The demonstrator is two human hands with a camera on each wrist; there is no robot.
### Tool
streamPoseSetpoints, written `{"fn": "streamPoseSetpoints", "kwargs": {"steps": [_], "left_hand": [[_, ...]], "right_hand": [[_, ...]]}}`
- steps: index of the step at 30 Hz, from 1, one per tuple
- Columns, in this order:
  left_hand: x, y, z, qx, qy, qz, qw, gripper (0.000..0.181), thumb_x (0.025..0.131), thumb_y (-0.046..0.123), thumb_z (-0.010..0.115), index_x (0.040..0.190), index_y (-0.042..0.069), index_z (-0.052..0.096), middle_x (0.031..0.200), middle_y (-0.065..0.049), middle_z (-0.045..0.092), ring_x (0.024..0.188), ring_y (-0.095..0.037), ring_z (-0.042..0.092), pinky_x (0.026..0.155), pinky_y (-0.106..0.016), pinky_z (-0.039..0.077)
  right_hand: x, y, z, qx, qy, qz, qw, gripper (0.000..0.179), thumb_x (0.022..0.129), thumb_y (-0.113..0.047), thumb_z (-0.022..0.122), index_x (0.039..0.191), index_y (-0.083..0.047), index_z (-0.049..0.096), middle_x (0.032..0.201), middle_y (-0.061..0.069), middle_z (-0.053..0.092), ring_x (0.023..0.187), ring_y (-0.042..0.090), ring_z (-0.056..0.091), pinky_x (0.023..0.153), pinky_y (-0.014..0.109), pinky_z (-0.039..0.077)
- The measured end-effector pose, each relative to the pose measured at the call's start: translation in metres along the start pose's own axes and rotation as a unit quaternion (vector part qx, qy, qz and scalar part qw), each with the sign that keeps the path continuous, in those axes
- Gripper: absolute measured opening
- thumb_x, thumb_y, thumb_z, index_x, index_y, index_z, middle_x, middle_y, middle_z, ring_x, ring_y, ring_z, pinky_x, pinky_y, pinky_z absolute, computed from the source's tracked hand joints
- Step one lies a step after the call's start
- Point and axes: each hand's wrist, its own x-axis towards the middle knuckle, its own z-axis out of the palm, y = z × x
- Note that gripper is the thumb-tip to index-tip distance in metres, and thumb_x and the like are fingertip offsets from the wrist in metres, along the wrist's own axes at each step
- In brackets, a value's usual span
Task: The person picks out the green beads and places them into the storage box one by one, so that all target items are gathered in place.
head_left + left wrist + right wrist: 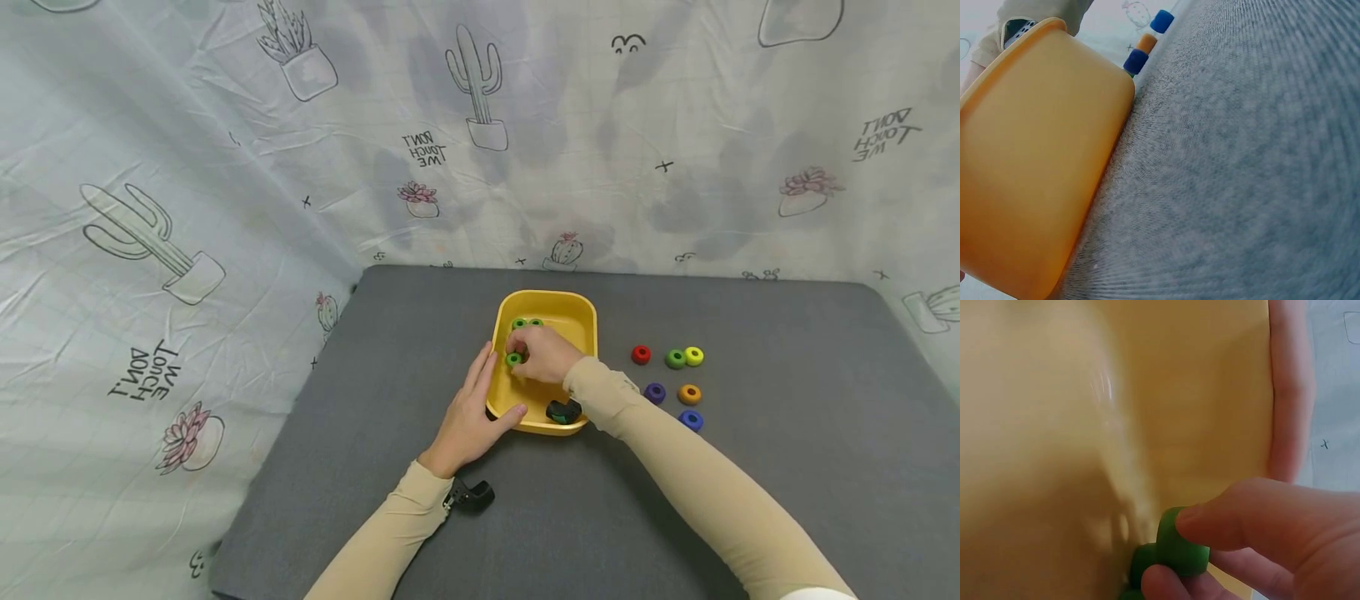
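Note:
Inside a yellow plastic tub (555, 297), my right hand (553, 357) pinches a green bead (1180, 550) with a hole through it, between thumb and fingers. Close under it in the right wrist view is another green bead (1143, 561). Two green beads (519, 323) show at the tub's far left end in the head view. Along the tub's left rim lies my left hand (468, 421), its fingers straight against the outside and the thumb reaching over the near corner. The left wrist view is filled mostly by the tub's outer wall (1041, 150).
Right of the tub lie several loose beads on the grey table (795, 450): red (641, 355), green (676, 359), yellow (693, 357), purple (655, 392), orange (689, 394) and blue (691, 420). A cactus-printed cloth (540, 192) hangs behind the table.

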Motion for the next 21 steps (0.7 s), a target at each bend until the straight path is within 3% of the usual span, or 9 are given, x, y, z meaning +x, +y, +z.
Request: {"fn": "streamPoseSetpoints", "kwargs": {"steps": [11, 18, 21], "left_hand": [[0.0001, 0.0008, -0.0005, -0.002, -0.001, 0.002, 1.0000, 0.096, 0.098, 0.054, 0.065, 0.168, 0.010, 0.018, 0.177, 0.002, 0.008, 0.151, -0.029, 0.041, 0.114, -0.056, 0.043], [0.0002, 0.0007, -0.0001, -0.004, 0.000, 0.004, 1.0000, 0.096, 0.097, 0.052, 0.067, 0.167, 0.008, 0.019, 0.177, -0.003, 0.010, 0.151, -0.028, 0.040, 0.115, -0.054, 0.043], [-0.0001, 0.0001, 0.0005, -0.004, -0.001, 0.002, 1.0000, 0.096, 0.097, 0.052, 0.067, 0.167, 0.008, 0.019, 0.177, 0.001, 0.009, 0.152, -0.027, 0.039, 0.115, -0.055, 0.043]], "right_hand": [[0.0036, 0.0011, 0.0079, -0.076, -0.011, -0.019, 0.9969, 0.020, 0.088, -0.014, 0.083, 0.106, -0.008, 0.077, 0.102, 0.004, 0.075, 0.089, 0.018, 0.063, 0.089, 0.037, 0.057], [0.0038, 0.0009, 0.0090, -0.083, -0.006, -0.007, 0.9965, 0.022, 0.089, -0.015, 0.084, 0.109, -0.008, 0.078, 0.103, 0.004, 0.077, 0.092, 0.019, 0.067, 0.091, 0.038, 0.058], [0.0024, 0.0004, 0.0077, -0.074, -0.004, -0.006, 0.9972, 0.023, 0.089, -0.015, 0.084, 0.109, -0.008, 0.077, 0.103, 0.005, 0.077, 0.093, 0.020, 0.068, 0.092, 0.039, 0.058]]}}
